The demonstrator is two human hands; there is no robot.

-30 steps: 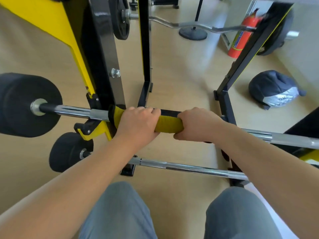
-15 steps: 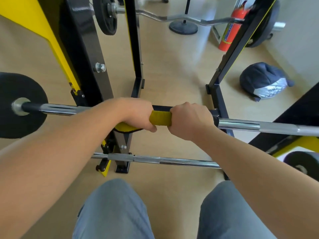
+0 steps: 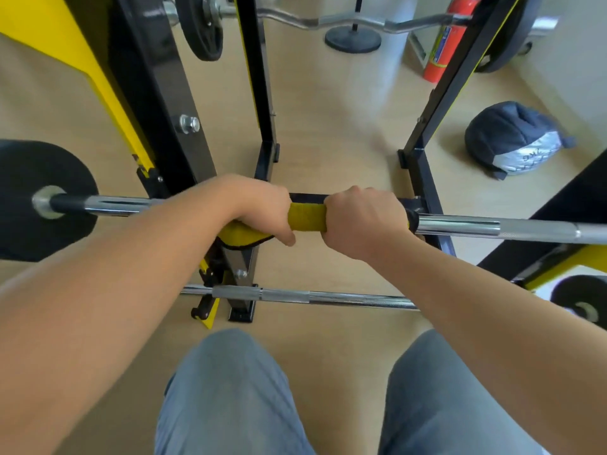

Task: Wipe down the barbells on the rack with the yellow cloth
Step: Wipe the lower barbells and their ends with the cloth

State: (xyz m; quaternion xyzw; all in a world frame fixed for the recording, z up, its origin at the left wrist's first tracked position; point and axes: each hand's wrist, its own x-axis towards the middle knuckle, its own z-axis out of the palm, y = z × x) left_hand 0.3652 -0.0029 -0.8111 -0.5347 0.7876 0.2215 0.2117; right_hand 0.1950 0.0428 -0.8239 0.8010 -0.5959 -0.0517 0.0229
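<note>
A chrome barbell (image 3: 492, 226) lies across the black and yellow rack (image 3: 154, 103), with a black plate (image 3: 36, 198) on its left end. The yellow cloth (image 3: 307, 217) is wrapped around the bar near its middle. My left hand (image 3: 259, 208) grips the cloth's left part, where a fold hangs below the bar. My right hand (image 3: 364, 218) grips the cloth's right part. A second chrome barbell (image 3: 328, 297) rests lower on the rack. A curl bar (image 3: 348, 23) sits on the far side.
A red fire extinguisher (image 3: 443, 44) stands at the back right. A dark bag (image 3: 512, 139) lies on the floor to the right. A round stand base (image 3: 353, 39) sits behind the rack. My knees in grey trousers (image 3: 236, 389) fill the bottom of the view.
Both hands have slid the cloth to the right along the upper bar, away from the left upright. More bare bar now shows left of my left hand.
</note>
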